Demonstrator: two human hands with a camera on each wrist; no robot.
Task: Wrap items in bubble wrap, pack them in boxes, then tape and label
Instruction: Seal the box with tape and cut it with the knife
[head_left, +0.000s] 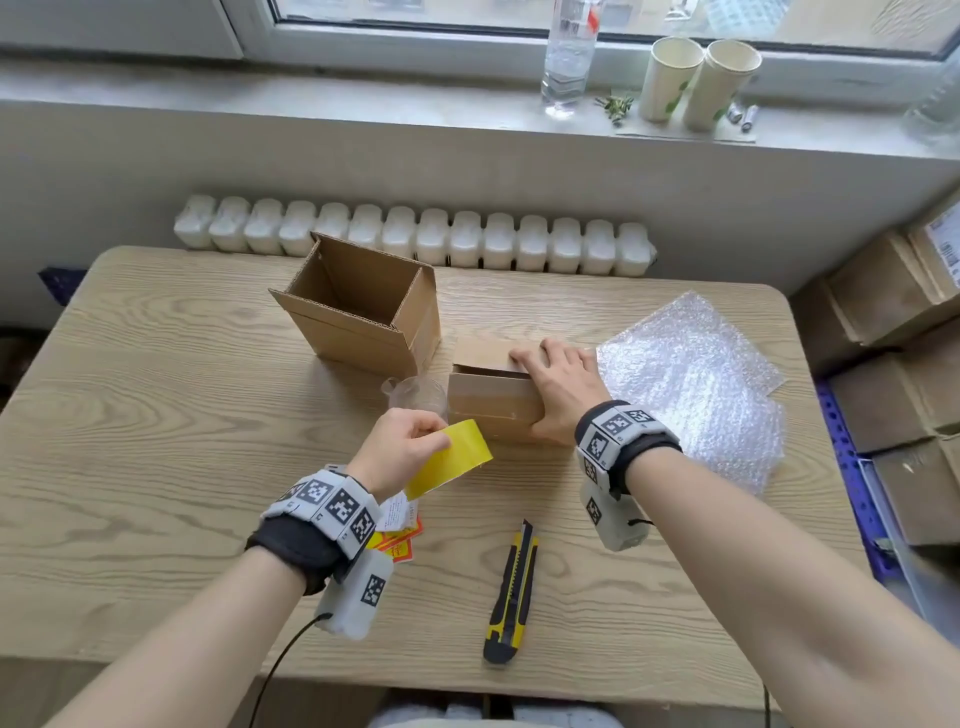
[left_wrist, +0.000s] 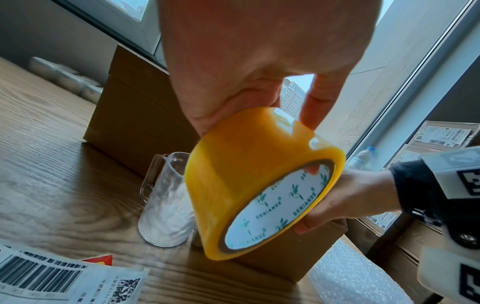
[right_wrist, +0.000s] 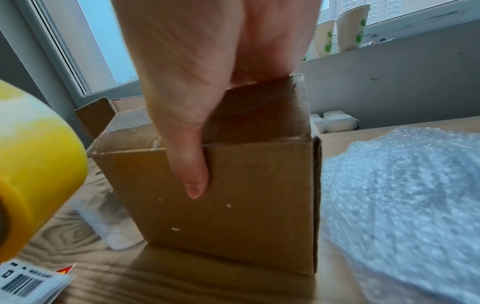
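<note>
While the small cardboard box (head_left: 496, 400) sits at the centre of the head view, just left of the bubble wrap (head_left: 691, 384), the yellow tape roll (head_left: 452, 457) hangs just below and left of it, near its lower left corner. That gap is what the taping will likely turn on: the roll has to travel up and right onto the closed flaps. The left hand (head_left: 397, 449) grips the roll, fingers curled over its rim and thumb on the far side. The right hand (head_left: 558, 387) lies on the box top, fingers fairly straight, thumb pressed down the near wall, pinning the flaps against the desk (head_left: 156, 415).
</note>
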